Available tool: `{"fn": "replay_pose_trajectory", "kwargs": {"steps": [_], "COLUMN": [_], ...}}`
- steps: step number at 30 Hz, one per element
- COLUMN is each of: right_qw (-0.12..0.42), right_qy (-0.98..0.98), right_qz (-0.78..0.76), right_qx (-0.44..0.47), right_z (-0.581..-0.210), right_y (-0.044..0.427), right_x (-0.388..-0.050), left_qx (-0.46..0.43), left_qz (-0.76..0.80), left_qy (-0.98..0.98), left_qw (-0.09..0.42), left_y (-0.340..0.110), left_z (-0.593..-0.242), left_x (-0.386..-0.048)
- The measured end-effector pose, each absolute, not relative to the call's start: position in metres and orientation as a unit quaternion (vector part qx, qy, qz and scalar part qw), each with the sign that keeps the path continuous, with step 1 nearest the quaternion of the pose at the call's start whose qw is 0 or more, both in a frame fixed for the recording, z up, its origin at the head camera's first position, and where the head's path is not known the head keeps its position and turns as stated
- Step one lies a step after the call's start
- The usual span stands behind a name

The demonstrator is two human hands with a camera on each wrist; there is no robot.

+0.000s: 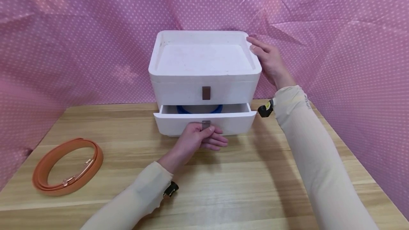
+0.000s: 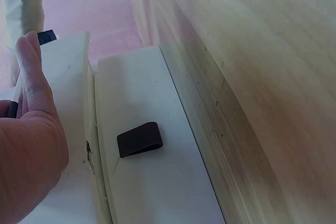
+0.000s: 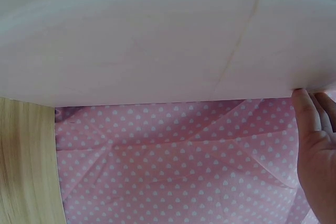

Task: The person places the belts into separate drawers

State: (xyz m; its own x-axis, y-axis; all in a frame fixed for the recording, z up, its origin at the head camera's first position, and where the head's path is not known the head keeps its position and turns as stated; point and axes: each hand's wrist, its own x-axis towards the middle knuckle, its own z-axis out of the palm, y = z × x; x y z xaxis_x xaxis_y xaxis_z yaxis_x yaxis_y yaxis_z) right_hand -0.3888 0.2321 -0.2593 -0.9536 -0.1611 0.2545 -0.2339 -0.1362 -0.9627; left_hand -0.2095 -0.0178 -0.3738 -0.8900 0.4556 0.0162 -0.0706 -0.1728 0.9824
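Observation:
A white two-drawer box (image 1: 204,89) stands at the back of the table, its lower drawer (image 1: 179,125) pulled partly out. My left hand (image 1: 199,137) is at that drawer's brown pull tab (image 1: 206,125), thumb and index finger around it, the other fingers stretched to the right. In the left wrist view, the left hand (image 2: 31,145) is beside the white drawer fronts, and a dark pull tab (image 2: 140,140) shows apart from it. My right hand (image 1: 268,59) rests against the box's upper right side; its straight fingers (image 3: 307,111) touch the wall in the right wrist view.
Inside the lower drawer lies a blue curved band (image 1: 199,110), mostly hidden. A coiled orange-brown belt (image 1: 97,155) with a metal buckle lies at the left of the wooden table (image 1: 243,191). Pink dotted cloth (image 1: 96,38) hangs behind and at both sides. The box top is a shallow tray.

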Motion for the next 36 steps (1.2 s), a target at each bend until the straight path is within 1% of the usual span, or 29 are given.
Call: {"fn": "replay_pose_trajectory", "kwargs": {"steps": [17, 26, 36], "right_qw": [0.023, 0.020, 0.024], "right_qy": [-0.659, -0.660, -0.661], "right_qz": [0.738, 0.737, 0.737], "right_qx": [0.143, 0.148, 0.142], "right_z": [-0.2575, -0.2572, -0.2570], "right_y": [0.2326, 0.2309, 0.2306], "right_x": [-0.3893, -0.3890, -0.3869], "left_qx": [0.154, 0.134, 0.137], "left_qz": [0.755, 0.766, 0.782], "left_qy": [0.614, 0.610, 0.587], "left_qw": [0.171, 0.151, 0.160], "left_y": [-0.0166, -0.0179, -0.0188], "left_z": [-0.3730, -0.3757, -0.3737], "left_x": [-0.2119, -0.2103, -0.2089]}}
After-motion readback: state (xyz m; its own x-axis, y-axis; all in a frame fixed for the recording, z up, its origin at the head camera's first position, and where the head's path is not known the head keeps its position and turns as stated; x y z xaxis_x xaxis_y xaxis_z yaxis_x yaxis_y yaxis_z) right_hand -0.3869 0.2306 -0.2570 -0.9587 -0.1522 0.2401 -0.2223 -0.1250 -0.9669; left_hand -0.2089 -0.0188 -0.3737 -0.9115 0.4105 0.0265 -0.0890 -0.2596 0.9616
